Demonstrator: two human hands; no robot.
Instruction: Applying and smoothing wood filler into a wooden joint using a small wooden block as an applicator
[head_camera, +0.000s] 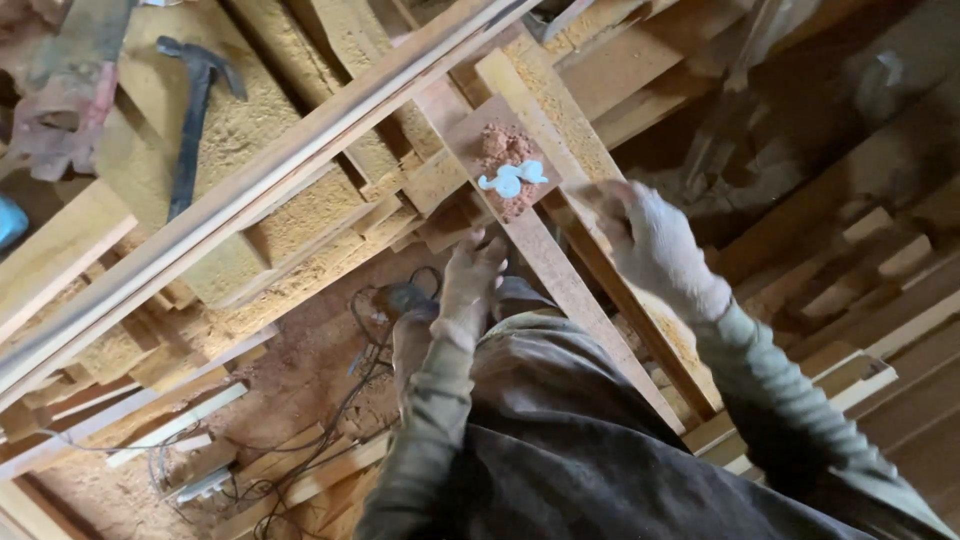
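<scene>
A reddish wooden plank (560, 285) runs diagonally up from my lap; near its top lie a heap of red sawdust (503, 150) and a blob of white glue (512, 178). My left hand (470, 275) rests on the plank's left edge below the glue, fingers curled against the wood. My right hand (645, 235), dusty and blurred, hovers with fingers bent just right of the glue, over a second pale plank (585, 140) that lies alongside. Nothing shows in it.
A long pale wooden strip (250, 185) crosses diagonally at upper left. A black claw hammer (195, 110) lies on sawdust-covered boards. A power tool with tangled cables (385, 305) sits on the sawdust floor. Stacked timber (880, 290) fills the right.
</scene>
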